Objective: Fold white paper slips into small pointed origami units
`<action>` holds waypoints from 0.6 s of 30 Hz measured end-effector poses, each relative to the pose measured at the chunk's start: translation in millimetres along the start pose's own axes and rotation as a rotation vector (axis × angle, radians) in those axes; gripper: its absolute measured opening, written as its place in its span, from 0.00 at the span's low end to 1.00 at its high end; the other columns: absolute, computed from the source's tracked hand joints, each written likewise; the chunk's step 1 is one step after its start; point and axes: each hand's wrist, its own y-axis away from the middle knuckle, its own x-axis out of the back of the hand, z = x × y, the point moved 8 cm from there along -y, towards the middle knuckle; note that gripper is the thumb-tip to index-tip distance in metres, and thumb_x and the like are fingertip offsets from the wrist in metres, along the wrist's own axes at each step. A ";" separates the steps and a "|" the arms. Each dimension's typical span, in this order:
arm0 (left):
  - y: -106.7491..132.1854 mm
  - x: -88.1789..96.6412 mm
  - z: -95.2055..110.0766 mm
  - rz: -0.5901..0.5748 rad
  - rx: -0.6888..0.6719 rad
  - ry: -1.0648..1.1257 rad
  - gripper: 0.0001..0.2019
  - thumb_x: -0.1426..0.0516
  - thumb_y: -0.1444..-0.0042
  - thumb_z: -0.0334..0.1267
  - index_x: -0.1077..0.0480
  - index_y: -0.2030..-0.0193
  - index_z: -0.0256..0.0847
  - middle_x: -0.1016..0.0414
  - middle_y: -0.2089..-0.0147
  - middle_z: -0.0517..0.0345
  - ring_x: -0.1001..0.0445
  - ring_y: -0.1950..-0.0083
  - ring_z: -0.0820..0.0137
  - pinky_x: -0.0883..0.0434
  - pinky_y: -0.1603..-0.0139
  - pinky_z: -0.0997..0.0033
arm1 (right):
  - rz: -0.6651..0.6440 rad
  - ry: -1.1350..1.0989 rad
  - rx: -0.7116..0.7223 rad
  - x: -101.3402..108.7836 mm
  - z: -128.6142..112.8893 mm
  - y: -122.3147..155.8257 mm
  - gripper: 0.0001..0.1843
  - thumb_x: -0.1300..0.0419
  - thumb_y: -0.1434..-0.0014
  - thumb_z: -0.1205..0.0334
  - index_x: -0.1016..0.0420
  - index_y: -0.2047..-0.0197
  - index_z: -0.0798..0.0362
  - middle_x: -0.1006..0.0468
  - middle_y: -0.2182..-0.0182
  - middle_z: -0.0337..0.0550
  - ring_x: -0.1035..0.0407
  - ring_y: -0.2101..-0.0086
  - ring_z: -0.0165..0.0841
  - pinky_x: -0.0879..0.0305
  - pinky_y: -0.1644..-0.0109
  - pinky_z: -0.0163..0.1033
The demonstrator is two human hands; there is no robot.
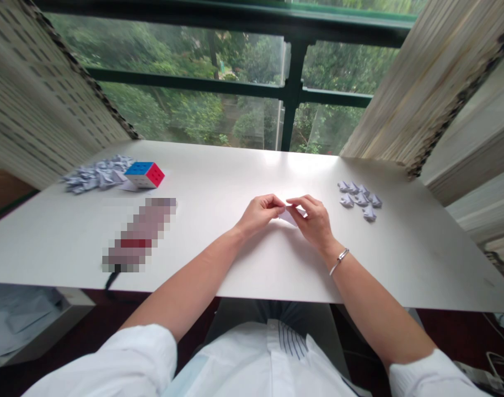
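Between my two hands, just above the white table, is a small folded white paper. My left hand pinches its left end between thumb and fingertips. From the other side my right hand grips the paper, the thumb below and the fingers bent over its top edge. Fingers cover much of the sheet, so its full shape is hidden. To the right lies a group of several small folded paper pieces, apart from my hands.
At the far left, a heap of folded white papers lies against a Rubik's cube. Nearer me is a blurred-out, long object with a black strap. A green-framed window and curtains stand behind the table.
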 end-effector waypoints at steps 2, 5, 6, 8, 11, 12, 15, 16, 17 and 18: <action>0.2 -1.2 1.7 -0.002 -0.017 0.016 0.08 0.35 0.52 0.39 0.25 0.68 0.36 0.25 0.71 0.59 0.30 0.69 0.74 0.32 0.65 0.72 | 0.010 -0.038 -0.022 1.2 0.2 -0.5 0.08 0.41 0.36 0.59 0.21 0.60 0.49 0.20 0.64 0.45 0.26 0.62 0.37 0.34 0.54 0.42; 1.0 -0.3 2.9 0.036 -0.023 0.099 0.09 0.36 0.52 0.39 0.24 0.65 0.36 0.25 0.70 0.59 0.31 0.70 0.75 0.34 0.67 0.74 | 0.025 -0.186 -0.126 -1.5 7.1 0.1 0.08 0.40 0.38 0.57 0.21 0.63 0.51 0.19 0.65 0.45 0.26 0.64 0.36 0.32 0.56 0.41; 1.4 0.2 2.5 0.052 -0.016 0.132 0.10 0.36 0.51 0.39 0.25 0.64 0.36 0.25 0.71 0.59 0.31 0.71 0.75 0.34 0.68 0.75 | 0.026 -0.253 -0.175 -4.0 11.1 0.8 0.08 0.39 0.39 0.56 0.22 0.64 0.52 0.19 0.66 0.45 0.25 0.64 0.36 0.32 0.57 0.40; 2.3 0.3 0.6 0.073 0.013 0.189 0.14 0.34 0.52 0.41 0.25 0.60 0.36 0.25 0.71 0.59 0.30 0.72 0.75 0.34 0.68 0.74 | 0.034 -0.381 -0.268 -9.5 19.9 2.9 0.10 0.38 0.40 0.55 0.22 0.65 0.53 0.19 0.67 0.44 0.25 0.66 0.35 0.31 0.58 0.40; 3.7 -0.1 -1.7 0.086 0.063 0.238 0.19 0.31 0.55 0.43 0.26 0.59 0.35 0.23 0.69 0.56 0.27 0.70 0.72 0.30 0.65 0.71 | 0.073 -0.511 -0.365 -13.2 31.6 5.4 0.12 0.36 0.43 0.52 0.22 0.65 0.54 0.19 0.68 0.44 0.26 0.68 0.34 0.31 0.62 0.39; 4.0 0.9 -1.6 0.097 0.073 0.252 0.19 0.31 0.56 0.42 0.26 0.61 0.35 0.22 0.68 0.55 0.26 0.68 0.71 0.29 0.64 0.70 | 0.066 -0.544 -0.375 -14.5 33.2 5.4 0.13 0.35 0.44 0.52 0.22 0.64 0.54 0.18 0.68 0.45 0.26 0.68 0.34 0.31 0.63 0.39; 4.5 6.3 0.0 0.148 0.087 0.302 0.17 0.30 0.58 0.41 0.26 0.65 0.34 0.23 0.69 0.56 0.27 0.69 0.72 0.29 0.64 0.70 | 0.010 -0.648 -0.356 -17.4 31.1 3.2 0.13 0.33 0.46 0.53 0.21 0.62 0.53 0.17 0.66 0.45 0.24 0.67 0.35 0.29 0.61 0.40; 4.4 7.9 0.3 0.160 0.093 0.320 0.16 0.30 0.58 0.40 0.26 0.66 0.35 0.24 0.70 0.57 0.27 0.69 0.72 0.29 0.64 0.70 | -0.005 -0.673 -0.342 -17.4 29.2 2.3 0.13 0.33 0.46 0.53 0.21 0.62 0.52 0.17 0.65 0.45 0.24 0.66 0.35 0.29 0.61 0.40; 4.2 8.6 0.2 0.163 0.101 0.336 0.15 0.30 0.59 0.40 0.26 0.67 0.35 0.24 0.70 0.57 0.28 0.69 0.73 0.29 0.64 0.70 | -0.015 -0.688 -0.329 -17.0 27.3 1.5 0.12 0.33 0.46 0.54 0.20 0.62 0.52 0.17 0.65 0.45 0.24 0.66 0.35 0.28 0.60 0.40; 3.8 9.0 0.1 0.161 0.109 0.350 0.15 0.30 0.59 0.40 0.25 0.67 0.35 0.24 0.70 0.57 0.28 0.69 0.73 0.29 0.64 0.70 | -0.017 -0.690 -0.318 -16.1 25.9 0.9 0.11 0.34 0.45 0.54 0.20 0.62 0.52 0.17 0.66 0.44 0.24 0.66 0.35 0.28 0.61 0.40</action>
